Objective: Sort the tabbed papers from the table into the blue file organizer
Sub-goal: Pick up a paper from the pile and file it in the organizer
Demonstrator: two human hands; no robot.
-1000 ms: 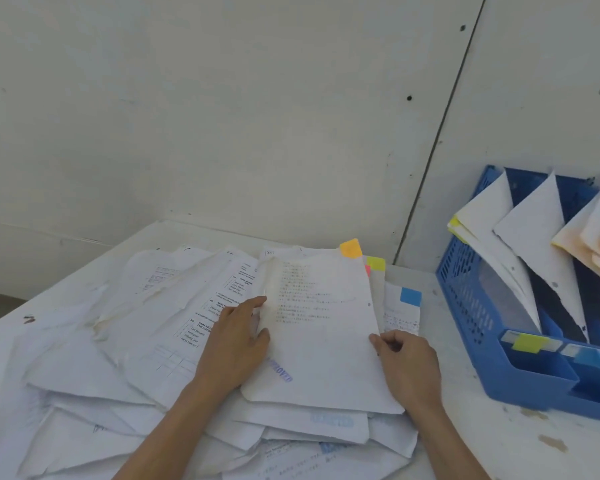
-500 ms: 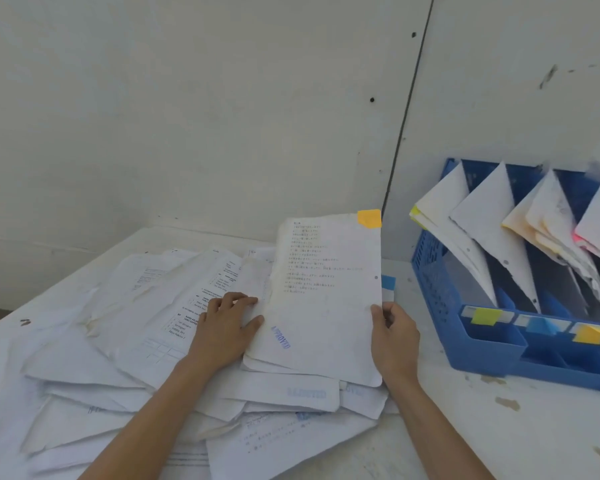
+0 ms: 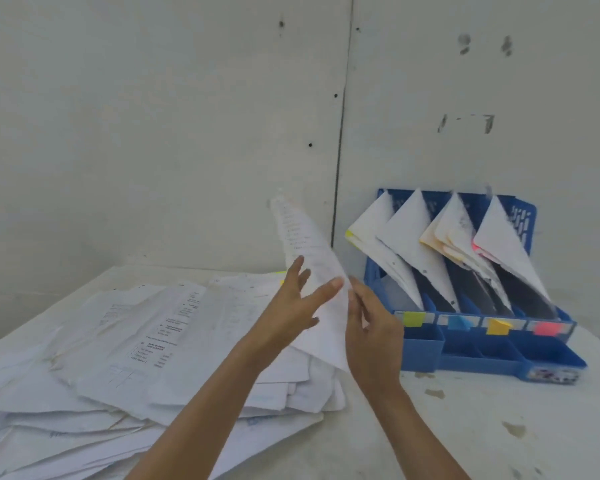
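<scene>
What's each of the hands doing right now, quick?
Left hand: open, straight fingers against the raised sheet.
Right hand: closed, pinching the raised sheet at its right edge.

White surface (image 3: pixel 430 427), and it was a busy one: a loose, sprawling pile of papers (image 3: pixel 153 341) covered the left half, printed sheets overlapping at all angles and stacked several deep down to the near edge. Over on the right, just beside the pile, the blue file organizer (image 3: pixel 482 355) stood directly on the surface, its low front tray facing forward. Brownish stains (image 3: pixel 515 429) dotted the bare stretch in front of it.
</scene>
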